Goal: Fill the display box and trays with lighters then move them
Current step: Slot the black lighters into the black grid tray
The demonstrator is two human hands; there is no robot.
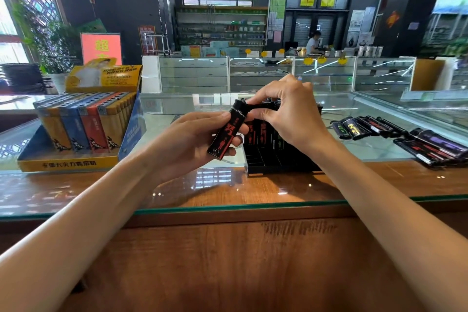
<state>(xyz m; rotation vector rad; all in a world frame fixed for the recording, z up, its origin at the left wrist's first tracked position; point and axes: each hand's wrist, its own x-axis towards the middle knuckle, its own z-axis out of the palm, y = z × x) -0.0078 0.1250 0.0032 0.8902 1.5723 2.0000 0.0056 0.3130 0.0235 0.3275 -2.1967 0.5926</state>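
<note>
My left hand [187,144] holds a black lighter with red print [226,132] upright over the counter. My right hand [286,111] pinches the top of that lighter with fingertips and thumb. Behind the hands stands a black tray [276,162] with black lighters in its back rows and vacant slots in front. More black lighters [367,128] lie loose on the glass to the right, and another loose group [433,147] lies nearer the right edge. At left, the yellow display box [68,162] holds rows of yellow, blue and red lighters [86,119].
The glass counter top [228,208] has a wooden strip beneath its near part. Glass showcases [253,73] run across the shop behind. A potted plant [55,50] stands at far left. A person sits at the back counter [312,42].
</note>
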